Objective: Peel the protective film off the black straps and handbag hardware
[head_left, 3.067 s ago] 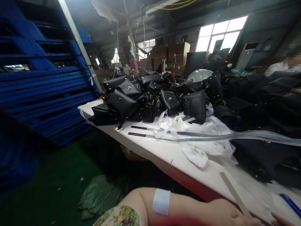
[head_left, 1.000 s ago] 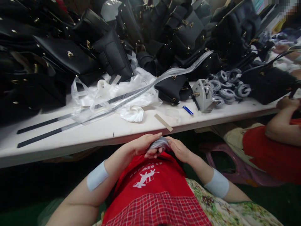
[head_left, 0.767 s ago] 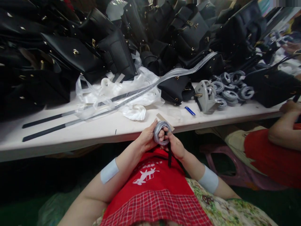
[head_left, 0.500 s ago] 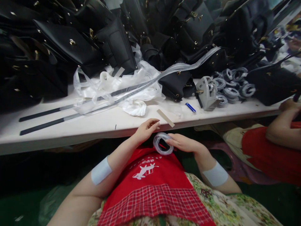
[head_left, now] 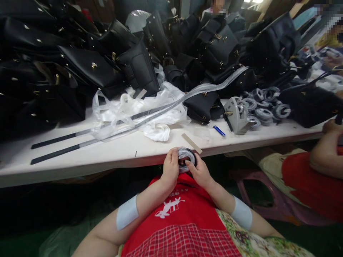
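Observation:
Between my hands, just in front of the table edge, is a coiled strap (head_left: 184, 152) in clear plastic wrap, with a dark band showing at its top right. My left hand (head_left: 170, 166) is closed on the coil's left side. My right hand (head_left: 199, 170) grips the right side, its thumb reaching into the coil's opening. A flat beige strip (head_left: 192, 143) lies on the table just beyond the coil. Two long black straps (head_left: 55, 140), partly sleeved in clear plastic, stretch across the table to the left.
Many black handbags (head_left: 93, 67) are heaped along the back of the white table (head_left: 118, 151). Crumpled white plastic (head_left: 158, 132), a blue lighter-like object (head_left: 219, 131), a grey tape dispenser (head_left: 237, 116) and several wrapped coils (head_left: 264, 113) lie nearer. A co-worker's arm (head_left: 325, 153) is at the right, near a pink stool (head_left: 268, 200).
My left hand, empty before, has come over to the coil and closed on it. The coil has risen toward the table edge and turned. The camera view has tilted up slightly.

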Action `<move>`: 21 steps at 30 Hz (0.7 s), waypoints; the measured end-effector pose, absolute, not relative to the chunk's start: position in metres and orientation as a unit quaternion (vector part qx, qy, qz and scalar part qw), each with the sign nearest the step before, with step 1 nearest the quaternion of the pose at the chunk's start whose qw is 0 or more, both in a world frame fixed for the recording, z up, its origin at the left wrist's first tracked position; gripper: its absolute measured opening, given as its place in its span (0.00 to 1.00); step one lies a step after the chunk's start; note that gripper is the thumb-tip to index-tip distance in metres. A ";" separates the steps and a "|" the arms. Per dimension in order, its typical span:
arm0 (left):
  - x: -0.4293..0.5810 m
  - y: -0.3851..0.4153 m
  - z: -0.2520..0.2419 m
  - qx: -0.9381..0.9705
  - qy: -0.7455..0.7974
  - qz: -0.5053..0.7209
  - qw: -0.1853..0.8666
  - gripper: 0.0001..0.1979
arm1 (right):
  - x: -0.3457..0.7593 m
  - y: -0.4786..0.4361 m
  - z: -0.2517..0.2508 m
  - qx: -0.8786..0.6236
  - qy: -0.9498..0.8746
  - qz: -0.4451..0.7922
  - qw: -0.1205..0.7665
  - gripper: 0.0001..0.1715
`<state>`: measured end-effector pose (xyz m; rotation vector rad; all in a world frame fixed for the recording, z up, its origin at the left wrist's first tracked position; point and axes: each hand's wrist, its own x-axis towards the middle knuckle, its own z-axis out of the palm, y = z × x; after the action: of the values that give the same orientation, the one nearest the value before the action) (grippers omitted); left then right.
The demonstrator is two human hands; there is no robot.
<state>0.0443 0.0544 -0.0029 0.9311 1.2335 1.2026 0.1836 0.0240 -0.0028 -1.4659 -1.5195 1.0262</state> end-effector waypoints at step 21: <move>-0.002 0.007 -0.005 0.636 0.392 0.246 0.617 0.15 | 0.213 0.029 0.003 -0.438 -0.705 0.556 0.029 0.27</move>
<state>-0.0024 0.0074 -0.0050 1.4649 0.9016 0.5658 0.2126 0.0294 0.0028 -1.3526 -2.1761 1.7157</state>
